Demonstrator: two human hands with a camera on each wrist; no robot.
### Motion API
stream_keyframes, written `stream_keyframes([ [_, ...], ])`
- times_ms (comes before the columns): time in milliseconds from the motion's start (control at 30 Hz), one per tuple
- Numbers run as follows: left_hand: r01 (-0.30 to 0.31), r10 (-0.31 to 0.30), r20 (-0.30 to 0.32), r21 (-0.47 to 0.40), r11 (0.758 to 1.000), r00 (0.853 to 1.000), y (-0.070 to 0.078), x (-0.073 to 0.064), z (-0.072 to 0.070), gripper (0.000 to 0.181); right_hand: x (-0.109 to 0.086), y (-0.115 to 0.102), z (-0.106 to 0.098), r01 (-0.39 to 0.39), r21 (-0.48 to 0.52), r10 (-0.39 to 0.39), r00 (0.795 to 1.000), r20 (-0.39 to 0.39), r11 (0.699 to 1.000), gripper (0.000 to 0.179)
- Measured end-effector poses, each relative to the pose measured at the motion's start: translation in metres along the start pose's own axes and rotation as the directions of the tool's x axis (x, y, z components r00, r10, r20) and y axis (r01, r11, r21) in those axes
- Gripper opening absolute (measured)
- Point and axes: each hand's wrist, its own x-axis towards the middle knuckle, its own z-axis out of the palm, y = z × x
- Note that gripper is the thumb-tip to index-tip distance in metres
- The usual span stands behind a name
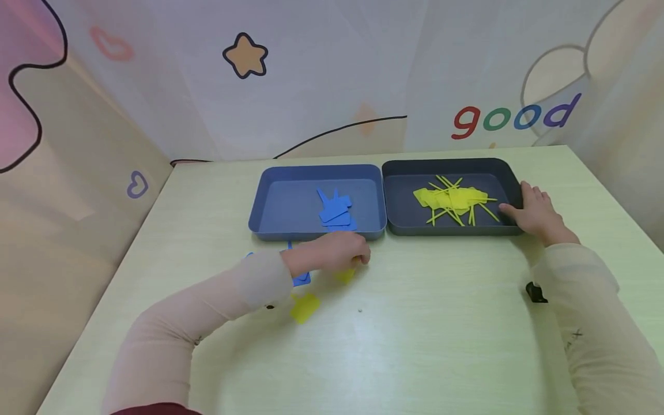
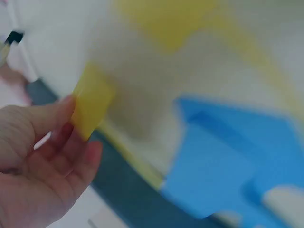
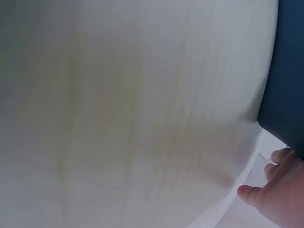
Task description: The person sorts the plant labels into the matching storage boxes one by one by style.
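Observation:
My left hand [image 1: 342, 252] pinches a yellow label [image 2: 93, 99], a flat head on a thin stem, between thumb and fingers. It is just in front of the blue-grey tray [image 1: 280, 235], where several blue labels [image 1: 336, 212] lie in a pile. More blue labels [image 1: 301, 280] lie on the table, partly hidden under the left forearm. Nearer to me is another yellow label [image 1: 306, 308]. My right hand [image 1: 539, 214] rests at the right edge of the black tray [image 1: 404, 226], thumb over the rim and fingers outstretched along the outside. A heap of yellow labels [image 1: 456, 199] fills that tray's middle.
The two trays stand side by side at the back of the pale table [image 1: 415, 346]. Behind them hangs a printed cloth [image 1: 332, 75] with a star and the word "good". A small black object [image 1: 536, 292] shows beside the right sleeve.

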Motion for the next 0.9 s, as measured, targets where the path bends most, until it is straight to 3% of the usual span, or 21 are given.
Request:
stream_keyframes([
  [100,0.013,-0.007,0.102,-0.065,0.998,0.995,0.002,0.009,-0.021,0.019,-0.001,0.000,0.000,-0.006,0.002,0.006,1.000,-0.003,1.000,0.092],
  [167,-0.001,0.014,0.134,-0.096,0.995,0.991,0.003,0.015,-0.035,0.016,-0.001,0.001,0.000,-0.012,0.008,0.012,1.000,-0.007,1.000,0.092],
  [300,-0.025,0.044,0.082,-0.220,0.975,0.996,0.002,0.027,-0.063,0.009,-0.002,0.001,-0.001,-0.015,0.012,0.015,1.000,-0.017,1.000,0.094],
  [333,-0.017,0.034,0.057,-0.286,0.958,0.998,0.002,0.031,-0.068,0.008,-0.001,0.002,-0.001,-0.015,0.012,0.015,1.000,-0.018,1.000,0.095],
  [400,0.006,-0.006,0.003,-0.438,0.899,1.000,0.001,0.039,-0.077,0.008,-0.001,0.002,-0.001,-0.016,0.009,0.016,1.000,-0.020,1.000,0.095],
  [433,0.010,-0.028,-0.027,-0.514,0.858,0.999,0.000,0.043,-0.080,0.010,-0.002,0.002,-0.001,-0.017,0.009,0.017,1.000,-0.021,1.000,0.095],
  [500,0.021,-0.097,-0.078,-0.662,0.749,0.992,0.000,0.052,-0.084,0.014,-0.001,0.002,-0.001,-0.015,0.004,0.015,1.000,-0.023,1.000,0.094],
  [600,0.018,-0.221,-0.136,-0.814,0.581,0.966,0.000,0.068,-0.084,0.020,-0.002,0.001,0.000,-0.020,0.003,0.021,1.000,-0.021,1.000,0.092],
  [767,-0.006,-0.434,-0.137,-0.957,0.290,0.890,0.010,0.090,-0.083,0.024,-0.001,0.000,0.000,-0.024,0.002,0.024,0.999,-0.022,1.000,0.091],
  [900,-0.077,-0.576,-0.091,-0.996,0.048,0.812,0.017,0.102,-0.079,0.030,-0.001,-0.001,0.000,-0.013,0.000,0.013,1.000,-0.026,1.000,0.090],
])
